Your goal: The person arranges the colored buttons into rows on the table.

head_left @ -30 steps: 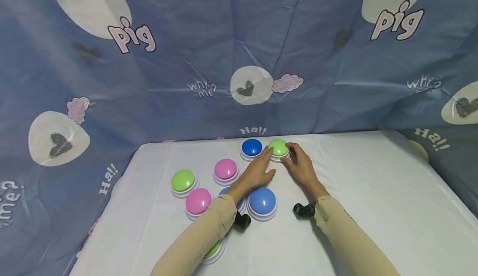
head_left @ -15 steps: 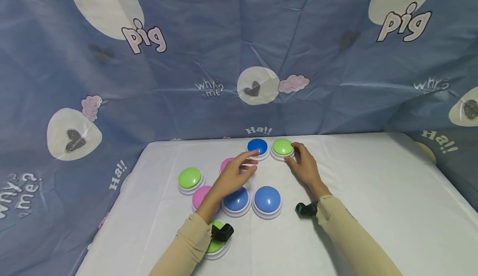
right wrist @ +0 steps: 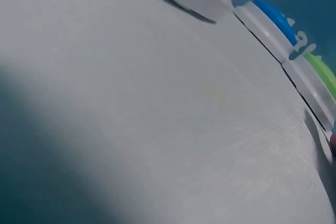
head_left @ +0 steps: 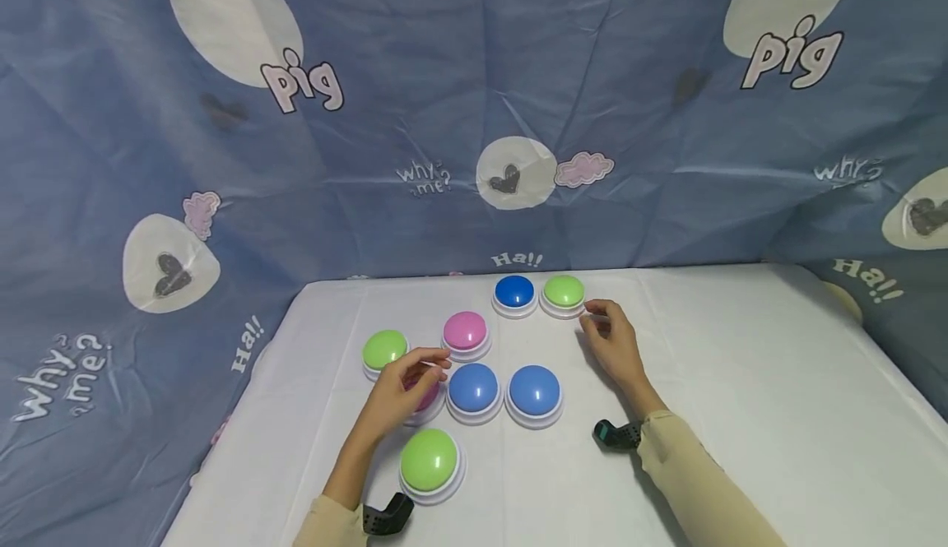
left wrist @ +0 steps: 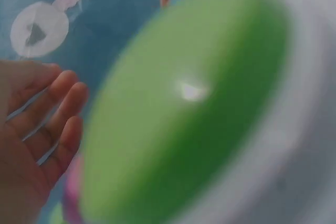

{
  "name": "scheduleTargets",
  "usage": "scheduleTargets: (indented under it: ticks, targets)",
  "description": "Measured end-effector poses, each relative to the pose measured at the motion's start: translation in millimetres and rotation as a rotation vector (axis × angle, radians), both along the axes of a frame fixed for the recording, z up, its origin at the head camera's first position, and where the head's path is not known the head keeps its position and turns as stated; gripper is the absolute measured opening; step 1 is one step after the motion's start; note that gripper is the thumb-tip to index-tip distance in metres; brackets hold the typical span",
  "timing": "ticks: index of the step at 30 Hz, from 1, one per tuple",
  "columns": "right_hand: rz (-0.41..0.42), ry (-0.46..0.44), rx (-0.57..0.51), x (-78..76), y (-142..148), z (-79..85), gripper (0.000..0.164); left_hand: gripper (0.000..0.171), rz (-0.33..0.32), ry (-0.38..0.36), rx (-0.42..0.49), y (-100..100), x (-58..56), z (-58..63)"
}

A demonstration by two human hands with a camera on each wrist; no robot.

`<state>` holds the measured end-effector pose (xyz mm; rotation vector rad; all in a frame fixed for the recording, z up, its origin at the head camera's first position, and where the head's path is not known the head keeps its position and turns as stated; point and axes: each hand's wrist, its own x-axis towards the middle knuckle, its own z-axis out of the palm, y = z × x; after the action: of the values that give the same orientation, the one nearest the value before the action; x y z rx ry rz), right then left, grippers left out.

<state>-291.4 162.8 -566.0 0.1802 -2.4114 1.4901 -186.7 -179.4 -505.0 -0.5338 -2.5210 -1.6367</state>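
L hand (head_left: 398, 387), loosely bent, held nothing, partly hid nr pink btn (head_left: 429, 400); R hand (head_left: 615, 348), half-curled, w/o grip, was close by far green btn (head_left: 564, 291), beside dk blue btn (head_left: 514, 292) on white tbl (head_left: 755, 382).

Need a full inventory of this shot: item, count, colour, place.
Green buttons: 3, green domes, white bases; back row, left side, nearest the person
Blue buttons: 3, one darker; dark one in back row, two side by side mid-table
Pink buttons: 2, pink; one behind the blue pair, one partly hidden by the left hand
Table: 1, white, under the buttons
Backdrop: 1, printed blue, behind table
Wrist devices: 2, black, one per wrist
Sleeves: 2, beige, on forearms
Left hand: 1, by the half-hidden pink button
Right hand: 1, beside the back green button
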Motion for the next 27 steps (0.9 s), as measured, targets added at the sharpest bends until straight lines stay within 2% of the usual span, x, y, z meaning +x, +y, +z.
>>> scheduleTargets:
  ticks: [5,9,13,16,20,23,27]
  targets:
    - [-0.021,0.015,-0.026,15.0,0,-0.4,0.029,0.027,-0.032,0.017,0.057,-7,10.5,-10.8]
    - [-0.038,0.015,-0.088,30.1,-3,-1.3,0.025,0.029,-0.056,0.011,0.082,-10,17.3,-13.5]
    - [-0.057,0.005,-0.164,46.0,-7,1.0,0.023,0.03,-0.052,-0.011,0.112,-14,24.7,-14.9]
    - [-0.056,0.006,-0.216,62.4,-12,11.4,0.022,0.029,-0.066,-0.002,0.128,-15,27.5,-17.2]
    - [-0.01,0.026,-0.276,91.3,-21,28.6,0.015,0.029,-0.114,0.018,0.16,-16,29.1,-21.1]
    - [0.007,0.099,-0.307,110.8,-30,33.0,0.009,0.031,-0.149,-0.01,0.196,-18,30.1,-23.4]
    - [0.024,0.231,-0.368,131.1,-48,33.6,0.005,0.034,-0.256,-0.132,0.242,-25,32.4,-29.1]
